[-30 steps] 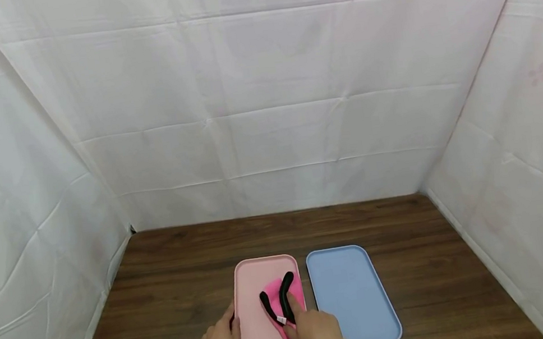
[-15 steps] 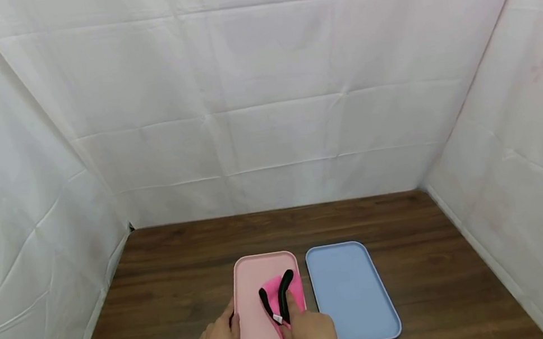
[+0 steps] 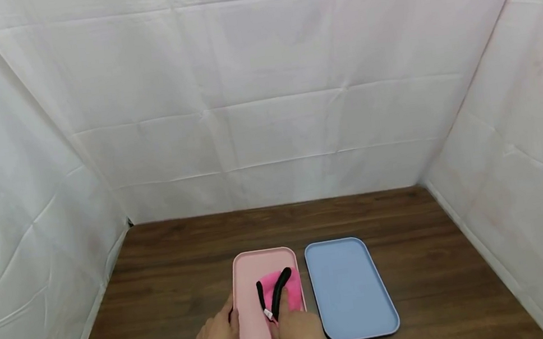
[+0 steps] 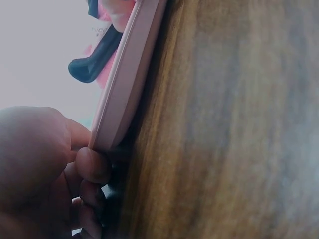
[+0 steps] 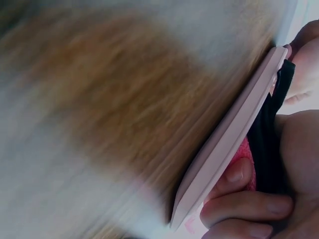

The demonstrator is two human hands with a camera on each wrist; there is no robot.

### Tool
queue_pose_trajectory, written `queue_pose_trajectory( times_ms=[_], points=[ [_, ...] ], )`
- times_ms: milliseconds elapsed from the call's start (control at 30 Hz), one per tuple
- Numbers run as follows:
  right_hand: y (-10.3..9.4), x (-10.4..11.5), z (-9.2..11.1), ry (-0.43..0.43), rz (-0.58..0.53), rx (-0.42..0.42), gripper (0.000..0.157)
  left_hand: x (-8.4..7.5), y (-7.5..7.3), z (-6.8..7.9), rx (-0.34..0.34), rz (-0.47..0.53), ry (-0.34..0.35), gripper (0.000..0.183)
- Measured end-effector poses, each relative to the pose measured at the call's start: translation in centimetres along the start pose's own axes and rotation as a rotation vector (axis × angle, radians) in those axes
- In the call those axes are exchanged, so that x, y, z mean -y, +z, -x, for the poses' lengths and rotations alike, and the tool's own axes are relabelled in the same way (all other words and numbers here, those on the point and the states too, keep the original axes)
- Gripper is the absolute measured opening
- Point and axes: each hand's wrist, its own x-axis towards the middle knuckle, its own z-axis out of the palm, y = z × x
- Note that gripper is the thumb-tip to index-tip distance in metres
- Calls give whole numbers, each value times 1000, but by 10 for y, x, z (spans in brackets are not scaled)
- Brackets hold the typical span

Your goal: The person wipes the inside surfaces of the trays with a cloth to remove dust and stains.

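On the wooden table lies a pink tray (image 3: 249, 308). My left hand (image 3: 216, 337) grips its left edge, thumb and fingers at the rim (image 4: 117, 107) in the left wrist view. A soft bright-pink fabric item (image 3: 294, 292) with thick black bands, a small white tag and a black looped strap lies in the tray's right half; its kind does not show. My right hand (image 3: 299, 335) holds it near the tray's front edge, index finger stretched along a black band. In the right wrist view, curled fingers (image 5: 244, 205) press on its pink fabric and partly hide it.
A blue tray (image 3: 352, 289) lies flat just right of the pink one, a narrow gap between them. White cloth walls (image 3: 267, 136) close off the back and both sides. Bare dark wood (image 3: 172, 272) shows left of the trays.
My right hand has shifted a little left, and the lower part of the pink item with its tag and strap has swung left with it. My left hand stays at the tray edge.
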Motion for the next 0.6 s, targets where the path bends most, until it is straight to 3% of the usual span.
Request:
queue_pose_trajectory(
  times_ms=[333, 600],
  points=[
    [-1, 15, -2, 20, -61, 17, 88, -2, -2, -1, -11, -12, 5, 42],
    [0, 20, -1, -30, -47, 37, 82, 0, 1, -1, -18, -8, 4, 42]
  ],
)
